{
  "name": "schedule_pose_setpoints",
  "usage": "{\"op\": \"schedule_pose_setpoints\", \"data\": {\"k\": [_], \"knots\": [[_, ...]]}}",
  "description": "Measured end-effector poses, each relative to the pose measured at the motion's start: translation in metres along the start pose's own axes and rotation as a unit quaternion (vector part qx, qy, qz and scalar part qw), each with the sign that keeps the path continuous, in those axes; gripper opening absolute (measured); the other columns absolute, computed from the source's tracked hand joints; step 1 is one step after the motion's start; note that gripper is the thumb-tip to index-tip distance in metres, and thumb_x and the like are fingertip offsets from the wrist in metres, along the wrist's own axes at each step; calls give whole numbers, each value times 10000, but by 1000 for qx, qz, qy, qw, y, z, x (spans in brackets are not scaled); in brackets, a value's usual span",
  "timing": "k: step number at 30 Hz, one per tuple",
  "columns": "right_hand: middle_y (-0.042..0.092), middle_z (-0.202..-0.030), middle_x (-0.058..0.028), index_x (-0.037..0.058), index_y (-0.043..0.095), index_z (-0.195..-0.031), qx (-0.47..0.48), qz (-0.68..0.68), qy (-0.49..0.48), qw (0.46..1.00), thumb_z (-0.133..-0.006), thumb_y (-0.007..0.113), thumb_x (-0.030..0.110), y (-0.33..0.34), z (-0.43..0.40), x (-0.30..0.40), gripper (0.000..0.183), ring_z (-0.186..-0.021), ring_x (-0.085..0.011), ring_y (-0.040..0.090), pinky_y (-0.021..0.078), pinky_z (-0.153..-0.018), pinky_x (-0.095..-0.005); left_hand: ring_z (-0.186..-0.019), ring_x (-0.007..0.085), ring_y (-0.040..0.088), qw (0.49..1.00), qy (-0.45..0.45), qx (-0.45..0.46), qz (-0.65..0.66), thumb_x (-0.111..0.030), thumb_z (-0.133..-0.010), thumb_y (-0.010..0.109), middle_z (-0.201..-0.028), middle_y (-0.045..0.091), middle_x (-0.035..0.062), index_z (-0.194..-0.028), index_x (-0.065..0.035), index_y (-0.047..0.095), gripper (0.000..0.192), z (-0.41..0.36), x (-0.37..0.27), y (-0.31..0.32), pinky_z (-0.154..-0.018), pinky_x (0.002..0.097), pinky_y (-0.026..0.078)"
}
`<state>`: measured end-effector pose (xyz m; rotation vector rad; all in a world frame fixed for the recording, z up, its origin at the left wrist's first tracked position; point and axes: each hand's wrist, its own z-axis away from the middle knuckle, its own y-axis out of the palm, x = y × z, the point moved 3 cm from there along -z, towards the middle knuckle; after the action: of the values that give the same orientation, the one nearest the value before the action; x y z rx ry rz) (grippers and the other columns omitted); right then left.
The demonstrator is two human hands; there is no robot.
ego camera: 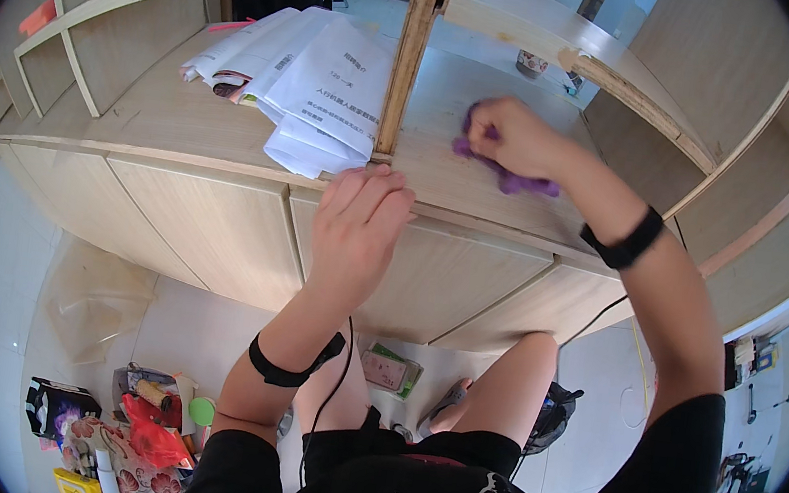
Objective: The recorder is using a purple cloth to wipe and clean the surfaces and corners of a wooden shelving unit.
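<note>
My right hand is closed on a purple cloth, pressed to the wooden cabinet's countertop right of an upright wooden post. Part of the cloth spreads out below and to the right of the hand. At the foot of the post, my left hand rests on the countertop's front edge with its fingers bent over it; what lies under the fingertips is hidden. Just left of the post, near that hand, lies a fanned stack of printed papers. Both forearms wear black straps.
Open shelf compartments rise at left and right, with a shelf board above the right side. Cabinet doors face my knees. On the floor are bags and household items, a black plastic bag and a plastic sheet. Black cables hang nearby.
</note>
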<state>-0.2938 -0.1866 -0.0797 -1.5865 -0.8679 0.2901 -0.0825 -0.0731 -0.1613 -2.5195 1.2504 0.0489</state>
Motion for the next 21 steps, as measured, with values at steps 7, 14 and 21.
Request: {"op": "schedule_pose_setpoints", "data": {"k": [7, 14, 21], "knots": [[626, -739, -170, 4, 644, -701, -22, -3, 26, 999, -746, 649, 7, -9, 32, 32, 45, -708, -332, 595, 492, -693, -400, -989, 293, 640, 1000, 2, -20, -12, -41, -625, 795, -981, 673, 69, -861, -44, 663, 270, 5, 0, 1, -858, 409, 490], [697, -850, -190, 33, 693, -740, -25, 127, 129, 983, -741, 662, 83, 6, -66, -30, 59, -775, -372, 654, 521, -709, -438, -995, 295, 637, 1000, 3, -12, -1, -28, -620, 792, -990, 675, 73, -884, -43, 664, 294, 1, -3, -3, -866, 413, 492], [684, -854, -162, 36, 691, -767, 2, 50, 9, 999, -786, 657, 95, 8, -21, -17, 70, -814, -341, 643, 510, -726, -416, -1017, 291, 631, 1000, -2, 6, -15, -42, -633, 795, -1002, 674, 73, -896, -53, 660, 296, 4, 1, -2, -891, 413, 479]]}}
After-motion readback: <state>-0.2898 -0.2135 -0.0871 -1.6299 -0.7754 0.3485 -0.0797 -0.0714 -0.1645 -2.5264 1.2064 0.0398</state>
